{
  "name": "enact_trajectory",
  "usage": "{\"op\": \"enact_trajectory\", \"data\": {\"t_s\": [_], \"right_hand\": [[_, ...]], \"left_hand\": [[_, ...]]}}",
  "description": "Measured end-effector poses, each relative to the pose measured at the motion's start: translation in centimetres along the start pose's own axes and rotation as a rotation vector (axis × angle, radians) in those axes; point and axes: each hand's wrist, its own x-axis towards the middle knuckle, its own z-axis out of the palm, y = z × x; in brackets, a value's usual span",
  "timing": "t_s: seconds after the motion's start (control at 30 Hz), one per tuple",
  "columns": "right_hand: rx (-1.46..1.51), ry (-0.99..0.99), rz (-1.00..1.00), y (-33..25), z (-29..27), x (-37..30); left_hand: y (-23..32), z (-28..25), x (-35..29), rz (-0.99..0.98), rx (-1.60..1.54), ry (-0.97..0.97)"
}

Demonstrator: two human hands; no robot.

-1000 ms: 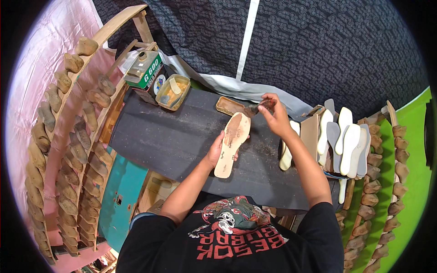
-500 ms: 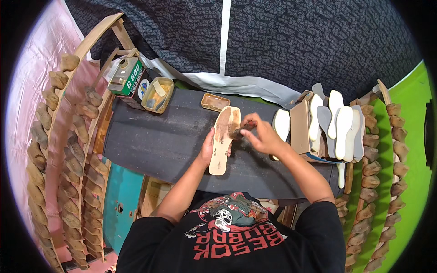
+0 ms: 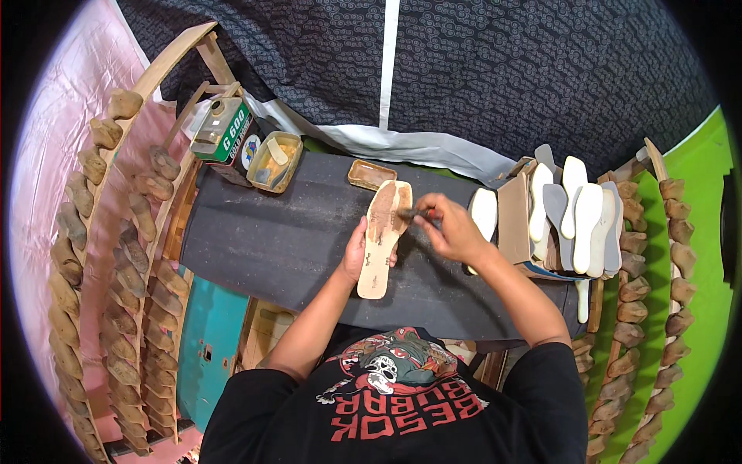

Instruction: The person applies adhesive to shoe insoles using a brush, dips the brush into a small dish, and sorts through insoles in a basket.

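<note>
A beige insole point(image 3: 375, 272) is held tilted above the dark tabletop, its wide end pointing away from me. Brown wet-looking smears cover much of its upper half. My left hand point(image 3: 355, 251) grips it at the middle, with the thumb along the left edge and fingertips showing at the right edge. My right hand point(image 3: 457, 232) pinches a small dark brush point(image 3: 413, 213), whose tip meets the right side of the wide end. Just beyond the insole sits a shallow brown tray point(image 3: 369, 175).
At the back left stand a green-and-black metal can point(image 3: 226, 141) and a stained tub point(image 3: 267, 175) holding a flat spreader. A cardboard box point(image 3: 512, 224) of white and grey insoles stands right, with a white insole point(image 3: 484, 214) beside it. Racks of wooden shoe lasts point(image 3: 66, 261) flank the table.
The brush in my right hand has moved from the middle of the insole toward its upper right edge. Brown smears now reach further along that side. My left hand keeps its grip.
</note>
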Motion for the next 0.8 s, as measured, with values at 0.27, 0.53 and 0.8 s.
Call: {"op": "enact_trajectory", "data": {"t_s": [0.27, 0.53, 0.8], "right_hand": [[0.093, -0.002, 0.105, -0.1, -1.5, 0.4], [-0.115, 0.138, -0.004, 1.1, -1.9, 0.5], [0.048, 0.006, -0.034, -2.3, 0.3, -2.6]], "left_hand": [[0.2, 0.9, -0.4, -0.067, -0.022, -0.058], [-0.2, 2.3, -0.5, -0.026, 0.001, -0.053], [0.4, 1.7, -0.6, -0.023, -0.008, 0.014]]}}
